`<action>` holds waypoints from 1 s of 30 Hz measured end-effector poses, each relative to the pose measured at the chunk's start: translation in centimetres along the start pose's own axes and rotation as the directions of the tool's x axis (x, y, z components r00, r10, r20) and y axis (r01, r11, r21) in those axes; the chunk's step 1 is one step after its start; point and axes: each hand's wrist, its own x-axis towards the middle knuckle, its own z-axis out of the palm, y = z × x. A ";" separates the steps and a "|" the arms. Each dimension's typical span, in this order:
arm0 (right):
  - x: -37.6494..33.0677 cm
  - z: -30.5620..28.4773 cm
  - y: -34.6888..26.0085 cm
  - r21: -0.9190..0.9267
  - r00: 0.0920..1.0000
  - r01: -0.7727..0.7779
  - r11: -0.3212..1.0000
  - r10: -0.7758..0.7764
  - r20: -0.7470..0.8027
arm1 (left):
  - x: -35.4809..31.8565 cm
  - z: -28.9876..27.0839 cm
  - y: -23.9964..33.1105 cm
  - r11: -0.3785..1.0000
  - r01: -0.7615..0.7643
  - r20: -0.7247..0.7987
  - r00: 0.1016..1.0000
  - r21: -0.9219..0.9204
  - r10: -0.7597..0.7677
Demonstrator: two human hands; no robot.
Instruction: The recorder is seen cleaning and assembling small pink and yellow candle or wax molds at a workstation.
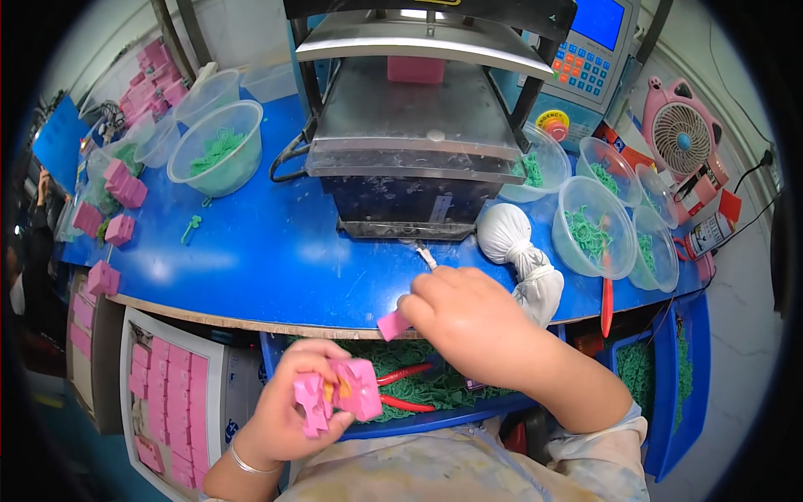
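My left hand, with a bracelet at the wrist, is closed around a pink rubber-like mould piece with an uneven, cut-out shape and some yellow inside. Just above and to its right, at the table's front edge, my right hand is closed on a smaller flat pink piece; its fingertips are partly hidden. Red-handled pliers lie below my hands in an open blue drawer filled with green stringy scraps. One small green piece lies on the blue table.
A press machine with a pink block between its plates stands centrally. Right of it are a tied white cloth bundle, several plastic bowls, a control panel and a pink fan. Pink moulds sit leftward.
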 end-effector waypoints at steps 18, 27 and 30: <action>-4.8 10.4 -8.6 0.994 0.905 0.109 -0.007 0.414 -0.097 | -1.8 1.4 -2.9 0.713 0.385 0.117 0.911 -0.586 -0.396; -6.0 8.6 -7.4 0.791 0.807 0.006 0.611 0.465 -0.365 | -1.2 0.6 -1.8 0.688 -0.148 0.140 0.988 0.711 0.069; -5.6 9.0 -7.6 0.798 0.808 0.034 0.602 0.454 -0.377 | -1.5 1.1 -2.8 0.715 -0.362 0.300 0.928 0.598 0.219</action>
